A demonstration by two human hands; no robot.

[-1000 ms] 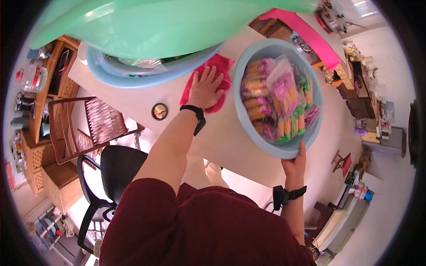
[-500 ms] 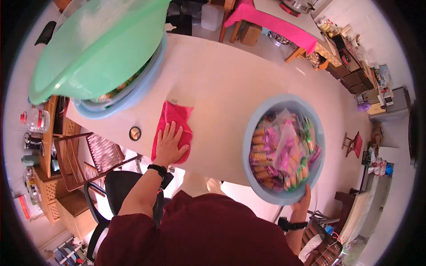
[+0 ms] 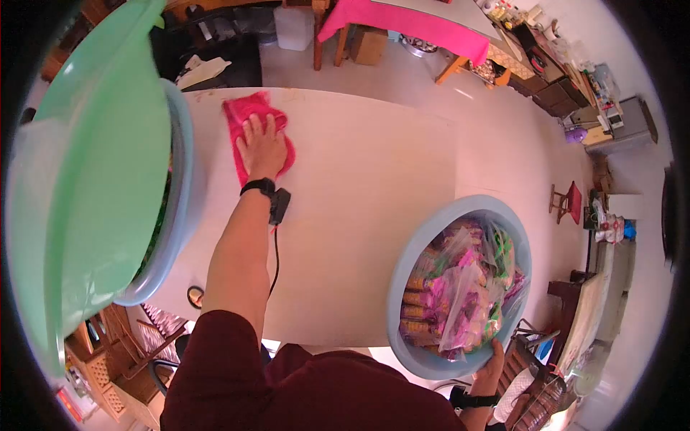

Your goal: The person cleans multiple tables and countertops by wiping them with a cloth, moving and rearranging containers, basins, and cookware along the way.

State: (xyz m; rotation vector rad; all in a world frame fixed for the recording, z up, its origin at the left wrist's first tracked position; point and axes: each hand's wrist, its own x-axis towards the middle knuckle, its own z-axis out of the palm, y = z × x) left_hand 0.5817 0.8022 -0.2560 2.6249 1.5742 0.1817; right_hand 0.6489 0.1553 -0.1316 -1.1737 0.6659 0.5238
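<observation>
My left hand (image 3: pixel 263 149) lies flat with fingers spread on a crumpled pink cloth (image 3: pixel 241 115) near the table's far edge. At lower right, my right hand (image 3: pixel 491 365) grips the rim of a light blue basin (image 3: pixel 407 269), its thumb outside and some fingers hidden beneath. Inside are several packets in purple and green wrapping (image 3: pixel 467 287), with clear plastic bags over them. The basin sits at the right edge of the pale table (image 3: pixel 345 201); whether the table bears it is hard to see.
On the left, a large green basin (image 3: pixel 108 179) leans over another blue basin (image 3: pixel 188 169). A small round dark-rimmed object (image 3: pixel 195 296) lies by the table's near edge. Beyond are a pink-covered table (image 3: pixel 402 25), a cardboard box (image 3: pixel 369 47) and a red-topped stool (image 3: pixel 573 202).
My left hand has pushed the pink cloth away from me toward the far edge. The view has shifted, and the green basin appears larger at the left. My right hand stays on the basin rim.
</observation>
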